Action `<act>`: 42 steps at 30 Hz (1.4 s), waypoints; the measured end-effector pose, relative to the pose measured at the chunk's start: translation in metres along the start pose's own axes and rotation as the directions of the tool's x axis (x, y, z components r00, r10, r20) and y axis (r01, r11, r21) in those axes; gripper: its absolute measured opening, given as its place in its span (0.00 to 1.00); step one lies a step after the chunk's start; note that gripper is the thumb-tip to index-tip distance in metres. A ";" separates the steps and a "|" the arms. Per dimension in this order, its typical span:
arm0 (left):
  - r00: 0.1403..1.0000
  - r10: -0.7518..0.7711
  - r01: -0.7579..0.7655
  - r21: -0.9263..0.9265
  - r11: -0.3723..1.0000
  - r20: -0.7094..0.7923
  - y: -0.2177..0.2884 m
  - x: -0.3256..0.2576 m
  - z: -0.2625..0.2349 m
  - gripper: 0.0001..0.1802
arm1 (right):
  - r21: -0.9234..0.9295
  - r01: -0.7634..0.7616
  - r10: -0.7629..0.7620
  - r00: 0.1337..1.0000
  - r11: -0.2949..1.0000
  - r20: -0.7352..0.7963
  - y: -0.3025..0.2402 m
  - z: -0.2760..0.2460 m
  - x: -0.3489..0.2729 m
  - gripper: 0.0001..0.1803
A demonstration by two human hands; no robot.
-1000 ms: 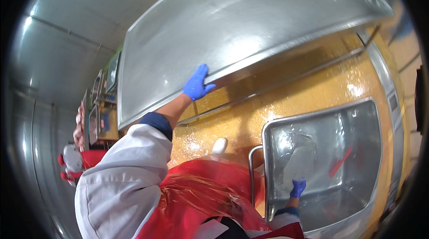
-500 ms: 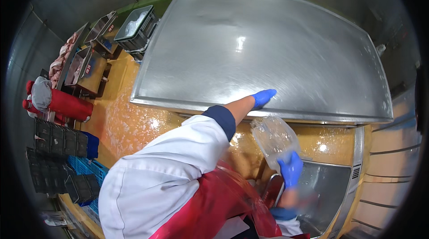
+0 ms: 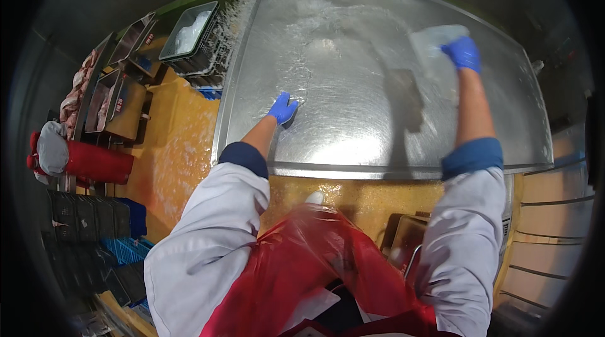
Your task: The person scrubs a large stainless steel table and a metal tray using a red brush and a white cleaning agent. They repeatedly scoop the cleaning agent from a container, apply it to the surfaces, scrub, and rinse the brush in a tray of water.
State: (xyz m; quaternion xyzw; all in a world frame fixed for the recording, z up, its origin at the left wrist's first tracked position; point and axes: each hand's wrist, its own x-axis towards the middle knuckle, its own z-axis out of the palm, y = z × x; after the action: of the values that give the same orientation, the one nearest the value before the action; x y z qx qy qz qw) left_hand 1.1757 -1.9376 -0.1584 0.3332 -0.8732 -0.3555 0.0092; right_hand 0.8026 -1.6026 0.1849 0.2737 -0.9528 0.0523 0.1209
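A wide stainless-steel table (image 3: 340, 122) fills the space in front of me, its surface wet with an arc of water spread over the far and left parts. In a blue glove, my right hand (image 3: 463, 54) is closed on a clear plastic container (image 3: 435, 40), tilted over the table's far right part. My left hand (image 3: 283, 109), gloved in blue too, is at the table's near left, low over or on the metal, fingers apart and holding nothing. A dark shadow lies on the table between the two hands.
Water sprays off the table's left edge beside a grey crate (image 3: 187, 33) holding a whitish plastic bundle. Metal bins (image 3: 104, 100) and raw meat (image 3: 79, 88) stand farther left. A person in a red apron (image 3: 97, 160) works there, near stacked black crates (image 3: 82, 214). The floor (image 3: 179, 141) is wet.
My right hand has swung the container from above the sink to over the far right of the table. Water now spreads across it. My left hand has moved left along the table.
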 end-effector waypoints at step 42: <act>0.768 0.588 -0.617 0.538 0.575 0.252 0.416 -0.161 0.327 0.45 | 0.815 -0.380 0.484 0.863 0.437 0.143 0.461 0.113 -0.593 0.19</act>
State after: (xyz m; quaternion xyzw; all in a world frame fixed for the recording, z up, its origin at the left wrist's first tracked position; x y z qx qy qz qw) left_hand 0.9785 -1.4235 -0.1063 -0.0061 -0.9988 -0.0476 0.0049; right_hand 1.0201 -0.9299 -0.0927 0.0416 -0.8446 0.5336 0.0147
